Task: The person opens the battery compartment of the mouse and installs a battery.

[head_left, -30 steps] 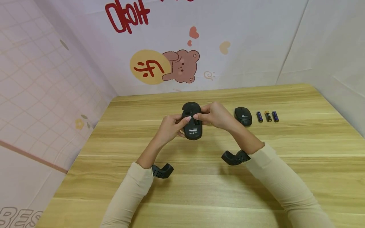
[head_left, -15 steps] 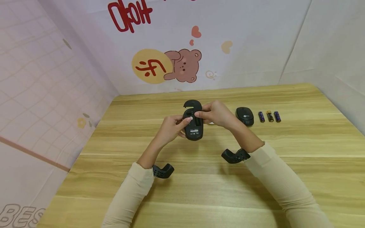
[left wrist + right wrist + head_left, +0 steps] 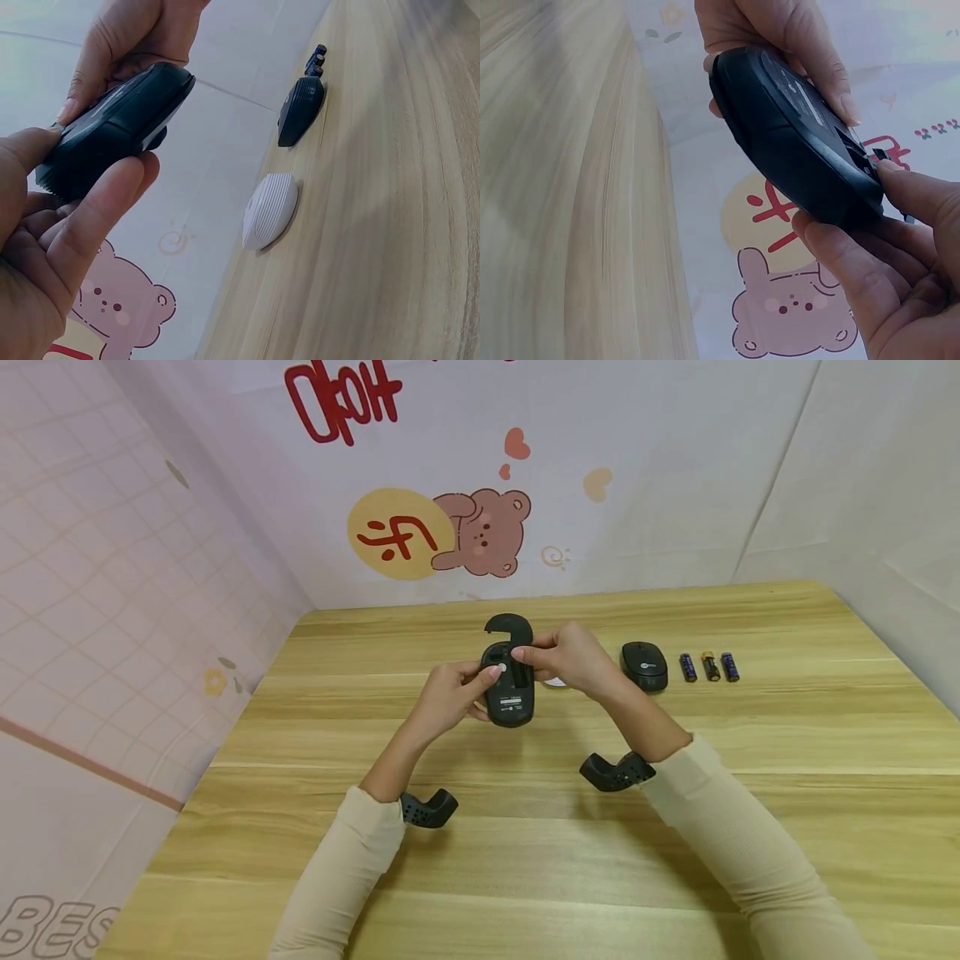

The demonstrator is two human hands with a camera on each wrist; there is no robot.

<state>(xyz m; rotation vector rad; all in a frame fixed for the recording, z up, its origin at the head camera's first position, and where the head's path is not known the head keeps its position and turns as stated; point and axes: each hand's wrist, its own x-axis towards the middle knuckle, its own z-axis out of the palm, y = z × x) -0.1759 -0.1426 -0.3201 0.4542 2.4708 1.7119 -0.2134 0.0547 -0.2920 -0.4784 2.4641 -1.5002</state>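
A black computer mouse [image 3: 510, 702] is held above the table, underside facing the head camera. My left hand [image 3: 448, 693] grips its left side, thumb on the underside near a round white spot and fingers beneath. The battery cover [image 3: 516, 625], a dark hook-shaped piece, juts past the far end of the mouse, baring the battery compartment [image 3: 520, 676]. With thumb and fingers my right hand [image 3: 572, 660] pinches the cover at the mouse's right edge. In the right wrist view, the right fingers lie under the end of the mouse [image 3: 780, 135].
On the wooden table [image 3: 517, 860] a white mouse [image 3: 270, 212] lies behind my right hand, mostly hidden in the head view. Right of it sit another black mouse [image 3: 643, 666] and three batteries, the middle one [image 3: 710, 666] orange-tipped. A printed cloth [image 3: 645, 543] stands behind the table.
The battery cover has slid away from me, past the far end of the mouse, uncovering more of the compartment. My right hand has shifted slightly with it; the left keeps its hold.
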